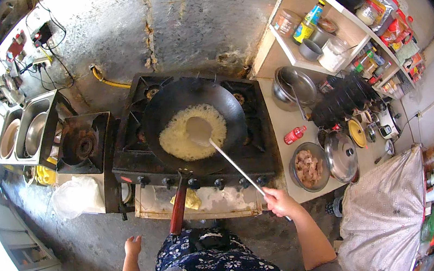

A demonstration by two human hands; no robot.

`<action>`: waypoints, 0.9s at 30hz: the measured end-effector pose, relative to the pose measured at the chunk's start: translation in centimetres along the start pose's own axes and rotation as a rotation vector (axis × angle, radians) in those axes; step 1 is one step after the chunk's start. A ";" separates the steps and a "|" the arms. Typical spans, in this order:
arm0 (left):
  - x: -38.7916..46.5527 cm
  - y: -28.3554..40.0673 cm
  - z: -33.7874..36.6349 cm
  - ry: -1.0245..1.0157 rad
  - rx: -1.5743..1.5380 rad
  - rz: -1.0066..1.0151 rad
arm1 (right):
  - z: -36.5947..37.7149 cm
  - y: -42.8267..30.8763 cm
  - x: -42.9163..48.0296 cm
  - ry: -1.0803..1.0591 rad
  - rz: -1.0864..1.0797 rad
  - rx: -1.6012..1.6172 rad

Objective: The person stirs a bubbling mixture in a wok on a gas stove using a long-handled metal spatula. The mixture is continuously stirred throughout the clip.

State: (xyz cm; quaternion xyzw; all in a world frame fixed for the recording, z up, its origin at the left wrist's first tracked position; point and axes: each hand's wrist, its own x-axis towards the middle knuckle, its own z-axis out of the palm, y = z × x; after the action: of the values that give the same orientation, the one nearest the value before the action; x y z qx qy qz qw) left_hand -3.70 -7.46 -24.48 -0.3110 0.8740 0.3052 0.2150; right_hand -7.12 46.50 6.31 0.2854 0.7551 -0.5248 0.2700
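A long metal-handled ladle or wok spatula (199, 131) is gripped near the end of its handle by my right hand (281, 202). Its broad head rests in pale yellow, foaming liquid (173, 145) at the middle of a big black wok (235, 116). The wok sits on a black gas stove (265, 158), and its reddish wooden handle (179, 212) points towards my apron. To the left of that handle, my left hand (133, 245) hangs over the floor, touching nothing, its fingers partly spread.
On the right counter are a bowl of raw meat pieces (309, 167), a glass lid (341, 157), a red bottle (295, 135) and metal bowls (295, 86). A second burner (84, 142), a plastic bag (79, 194) and a steel sink (37, 130) are at left. Shelves (326, 30) rise at right.
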 end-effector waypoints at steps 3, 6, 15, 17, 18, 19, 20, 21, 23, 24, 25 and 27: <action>1.2 0.1 0.4 -0.080 -0.055 -0.076 | 1.4 1.7 5.4 0.051 -0.171 -0.017; 0.4 2.9 -0.2 -0.153 -0.048 -0.078 | 5.2 0.7 7.7 0.080 -0.177 0.065; 2.2 -0.3 0.9 -0.101 -0.032 -0.001 | 0.4 -0.4 1.5 0.040 -0.144 -0.031; 2.3 -0.4 1.1 -0.125 -0.008 -0.004 | 2.6 0.3 5.1 0.110 -0.213 -0.036; 2.3 0.0 1.2 -0.161 -0.019 -0.036 | 3.7 0.7 6.7 0.125 -0.230 0.041; 2.2 0.5 0.9 -0.199 -0.031 -0.067 | 4.1 1.5 7.6 0.084 -0.252 0.020; 2.0 0.8 0.4 -0.229 -0.043 -0.104 | 4.5 2.0 8.1 0.034 -0.277 0.000; 1.3 0.0 -0.1 -0.199 -0.128 -0.114 | 4.8 -0.3 5.5 -0.059 -0.119 0.135; 0.0 1.6 -0.6 -0.161 -0.281 -0.087 | 1.8 -0.4 1.8 -0.121 -0.067 0.120; 0.1 1.3 -0.6 -0.162 -0.261 -0.088 | 0.5 -0.2 1.0 -0.161 -0.044 0.110; 0.3 1.0 -0.8 -0.162 -0.243 -0.089 | -0.2 0.0 1.0 -0.115 -0.046 0.066; 0.3 1.1 -1.0 -0.155 -0.211 -0.099 | -0.8 0.5 1.0 -0.013 -0.048 -0.008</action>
State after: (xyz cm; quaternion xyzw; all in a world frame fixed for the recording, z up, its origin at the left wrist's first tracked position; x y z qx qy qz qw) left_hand -4.81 -7.56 -23.49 -0.3500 0.8016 0.4074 0.2628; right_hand -7.52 47.52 5.55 0.2628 0.7621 -0.5298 0.2636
